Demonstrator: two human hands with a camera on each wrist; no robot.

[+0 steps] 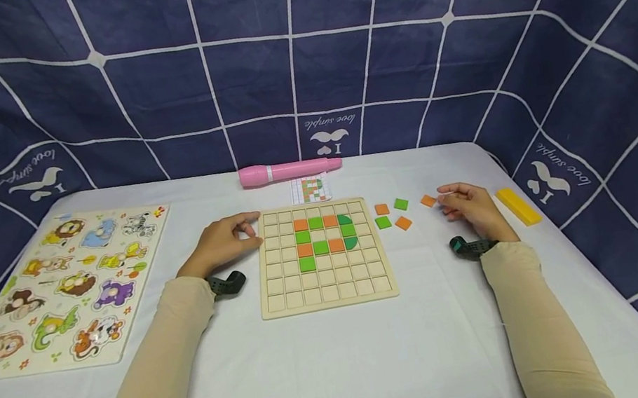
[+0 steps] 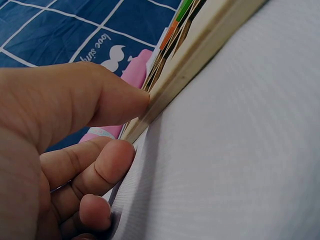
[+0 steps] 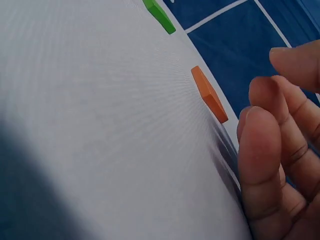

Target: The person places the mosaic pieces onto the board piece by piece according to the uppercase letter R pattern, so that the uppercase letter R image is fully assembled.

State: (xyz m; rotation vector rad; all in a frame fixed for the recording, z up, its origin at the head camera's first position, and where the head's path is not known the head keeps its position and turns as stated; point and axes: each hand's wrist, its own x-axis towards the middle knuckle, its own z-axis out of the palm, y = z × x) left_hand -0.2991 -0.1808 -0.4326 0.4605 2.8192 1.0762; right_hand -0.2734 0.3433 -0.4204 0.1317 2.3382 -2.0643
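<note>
Left hand (image 1: 221,245) at the board (image 1: 329,294), right hand (image 1: 474,208) beside an orange tile (image 1: 428,201).
Loosely bent, the left hand touches the board's left edge; the right, half open, holds nothing. Mid-table (image 1: 336,367), the board bears a P-shaped pattern; beyond lie a card (image 1: 310,190) and pink pen (image 1: 288,171).

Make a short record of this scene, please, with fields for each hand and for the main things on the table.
Left hand: thumb touches the left edge of the grid board
Right hand: holds nothing, beside an orange tile
On the board: orange and green tiles forming a P shape
Loose tiles: three orange, two green, right of the board
Behind the board: pattern card, pink stick-shaped object
Far left: animal picture board
Far right: yellow bar
</note>
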